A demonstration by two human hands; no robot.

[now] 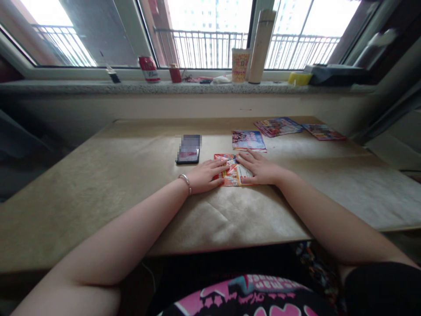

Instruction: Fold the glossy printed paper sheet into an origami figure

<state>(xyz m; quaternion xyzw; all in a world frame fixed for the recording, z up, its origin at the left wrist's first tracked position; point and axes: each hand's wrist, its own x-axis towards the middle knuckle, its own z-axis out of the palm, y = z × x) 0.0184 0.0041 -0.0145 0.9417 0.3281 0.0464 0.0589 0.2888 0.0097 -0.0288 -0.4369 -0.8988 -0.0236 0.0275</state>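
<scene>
A red and orange printed packet or booklet (234, 171) lies flat on the table in front of me; I cannot tell which it is. My left hand (208, 175) rests on its left edge, fingers stretched out, with a silver bangle (184, 179) at the wrist. Over the right part of the same item lies my right hand (258, 169), palm down with the fingers spread. Just past my left hand is a smartphone (189, 150), face up. A blue and pink printed sheet (249, 140) lies just beyond my right hand.
More printed sheets (278, 126) lie at the table's back right, another (324, 132) by the right edge. Along the granite windowsill (197, 87) stand a red can (149, 70), a patterned cup (240, 65), a tall cylinder (262, 46) and a yellow object (299, 79).
</scene>
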